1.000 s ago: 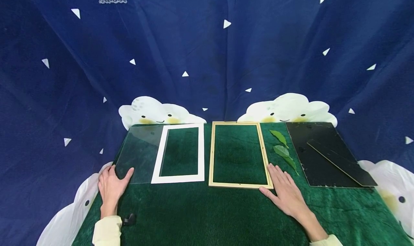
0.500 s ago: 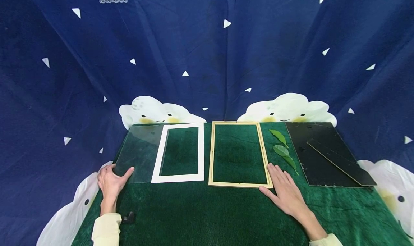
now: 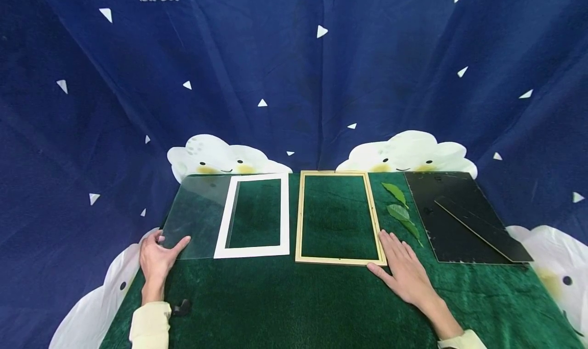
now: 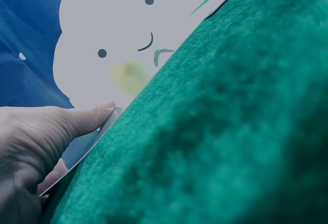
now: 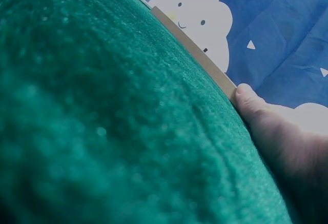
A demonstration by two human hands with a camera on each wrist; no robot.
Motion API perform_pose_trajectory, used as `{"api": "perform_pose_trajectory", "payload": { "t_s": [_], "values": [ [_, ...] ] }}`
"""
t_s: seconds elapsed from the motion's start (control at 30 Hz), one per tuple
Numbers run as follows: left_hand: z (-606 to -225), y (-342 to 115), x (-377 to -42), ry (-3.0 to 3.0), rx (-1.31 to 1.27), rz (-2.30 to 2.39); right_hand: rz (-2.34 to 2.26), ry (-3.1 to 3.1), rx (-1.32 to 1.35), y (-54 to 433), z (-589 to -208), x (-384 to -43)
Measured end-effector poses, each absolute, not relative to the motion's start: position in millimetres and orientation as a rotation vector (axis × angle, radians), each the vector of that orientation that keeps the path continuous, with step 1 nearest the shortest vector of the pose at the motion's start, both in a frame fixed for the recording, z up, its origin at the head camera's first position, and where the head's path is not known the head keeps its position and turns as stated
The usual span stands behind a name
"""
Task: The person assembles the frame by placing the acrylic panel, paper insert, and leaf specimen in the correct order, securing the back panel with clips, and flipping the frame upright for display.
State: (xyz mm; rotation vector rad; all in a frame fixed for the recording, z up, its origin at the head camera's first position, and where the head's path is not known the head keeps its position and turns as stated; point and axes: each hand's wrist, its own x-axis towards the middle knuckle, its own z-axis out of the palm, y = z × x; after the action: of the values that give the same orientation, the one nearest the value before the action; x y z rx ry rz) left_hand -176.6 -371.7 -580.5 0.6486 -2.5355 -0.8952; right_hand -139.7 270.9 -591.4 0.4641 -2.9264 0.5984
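On the left, a clear pane point(image 3: 195, 216) lies flat, its right part under a white mat board point(image 3: 252, 251). My left hand point(image 3: 156, 257) grips the pane's left edge near the front corner, thumb on top and fingers curled at the edge. In the left wrist view the thumb point(image 4: 95, 119) rests by the pane's corner. A light wooden picture frame point(image 3: 341, 261) lies in the middle. My right hand point(image 3: 406, 272) rests flat at its front right corner, fingers straight along the right side. In the right wrist view the thumb point(image 5: 248, 98) touches the frame's front edge point(image 5: 197, 55).
Green leaves point(image 3: 398, 213) lie right of the wooden frame. Farther right is a black backing board point(image 3: 452, 231) with an easel leg point(image 3: 482, 229) on it. A small black object point(image 3: 181, 307) sits by the left sleeve. Green cloth point(image 3: 275, 303) covers the table; a blue curtain point(image 3: 294, 73) hangs behind.
My left fingers have curled in more at the pane's left edge, and the hand has shifted very slightly. The right hand stays in place on the wooden frame.
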Motion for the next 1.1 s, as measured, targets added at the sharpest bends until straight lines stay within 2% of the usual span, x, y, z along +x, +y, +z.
{"api": "perform_pose_trajectory", "payload": {
  "t_s": [0.23, 0.6, 0.9, 1.1],
  "values": [
    [-576.5, -366.5, -171.3, -2.493, 0.656, -0.843, 0.607, -2.952, 0.448, 271.6, -588.8, -138.3],
    [-574.1, -367.9, -166.1, -2.531, 0.92, -0.804, 0.583, -2.961, 0.442, 271.5, -590.3, -138.9],
    [-580.2, -371.1, -171.7, -2.4, 0.721, -0.985, 0.586, -2.982, 0.429, 272.1, -592.2, -135.0],
    [-577.1, -382.2, -168.6, -2.265, 0.617, -1.523, 0.582, -2.977, 0.44, 271.4, -591.5, -139.5]
  ]
}}
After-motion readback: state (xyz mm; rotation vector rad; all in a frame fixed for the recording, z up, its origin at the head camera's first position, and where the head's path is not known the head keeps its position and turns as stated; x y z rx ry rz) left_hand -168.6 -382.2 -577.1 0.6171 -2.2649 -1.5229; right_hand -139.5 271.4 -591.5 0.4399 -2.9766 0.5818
